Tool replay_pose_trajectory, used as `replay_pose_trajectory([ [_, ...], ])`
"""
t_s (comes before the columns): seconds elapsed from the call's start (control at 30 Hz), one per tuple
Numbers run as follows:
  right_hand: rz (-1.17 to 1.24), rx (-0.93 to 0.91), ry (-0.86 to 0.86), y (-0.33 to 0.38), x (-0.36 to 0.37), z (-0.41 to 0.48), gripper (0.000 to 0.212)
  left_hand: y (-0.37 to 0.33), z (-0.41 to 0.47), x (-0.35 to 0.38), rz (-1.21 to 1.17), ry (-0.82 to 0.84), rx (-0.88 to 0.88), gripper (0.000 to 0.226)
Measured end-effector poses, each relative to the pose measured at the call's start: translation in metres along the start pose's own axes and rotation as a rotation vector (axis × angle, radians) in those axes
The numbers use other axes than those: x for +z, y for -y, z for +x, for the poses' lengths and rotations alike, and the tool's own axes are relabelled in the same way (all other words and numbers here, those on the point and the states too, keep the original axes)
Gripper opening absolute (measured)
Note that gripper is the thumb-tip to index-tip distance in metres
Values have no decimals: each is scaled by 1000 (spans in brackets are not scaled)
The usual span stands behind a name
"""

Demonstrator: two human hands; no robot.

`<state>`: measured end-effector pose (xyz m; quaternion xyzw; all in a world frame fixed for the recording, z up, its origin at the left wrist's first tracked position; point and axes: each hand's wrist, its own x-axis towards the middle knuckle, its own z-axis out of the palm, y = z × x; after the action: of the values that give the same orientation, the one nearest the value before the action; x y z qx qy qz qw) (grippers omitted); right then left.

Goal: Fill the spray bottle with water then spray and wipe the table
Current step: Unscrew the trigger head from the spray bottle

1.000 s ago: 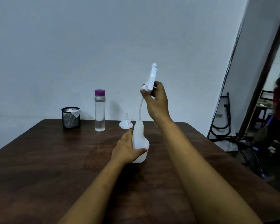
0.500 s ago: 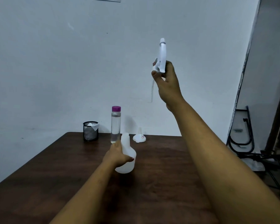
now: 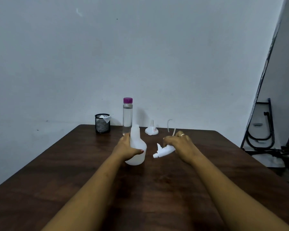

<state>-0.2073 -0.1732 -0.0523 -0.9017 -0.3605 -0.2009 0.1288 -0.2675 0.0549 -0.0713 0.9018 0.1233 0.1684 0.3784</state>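
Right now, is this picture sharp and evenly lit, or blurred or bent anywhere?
Head view: dim, even light, no glare; the white plastic spray head in the right hand looks slightly smeared; wide-angle distortion leans the dark wall edge at right.

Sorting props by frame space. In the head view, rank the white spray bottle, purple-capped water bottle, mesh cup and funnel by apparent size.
1. spray bottle, though nearest the camera.
2. water bottle and mesh cup: taller versus wider, too close to rank.
3. funnel, smallest.
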Motion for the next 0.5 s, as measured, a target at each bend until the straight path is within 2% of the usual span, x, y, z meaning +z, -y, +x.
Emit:
replay_pose_trajectory([
  [0.1, -132, -141, 5, 3, 13, 1, 31, 3, 0, 3, -18, -17, 5, 83],
  [0.2, -241, -162, 35, 4, 27, 4, 30, 4, 1, 4, -27, -18, 3, 85],
  [0.37, -240, -29, 128, -4, 37, -4, 26, 3, 1, 6, -45, -7, 3, 88],
  [0.5, -183, 116, 240, -10, 41, -6, 41, 3, 2, 9, -51, -20, 21, 84],
])
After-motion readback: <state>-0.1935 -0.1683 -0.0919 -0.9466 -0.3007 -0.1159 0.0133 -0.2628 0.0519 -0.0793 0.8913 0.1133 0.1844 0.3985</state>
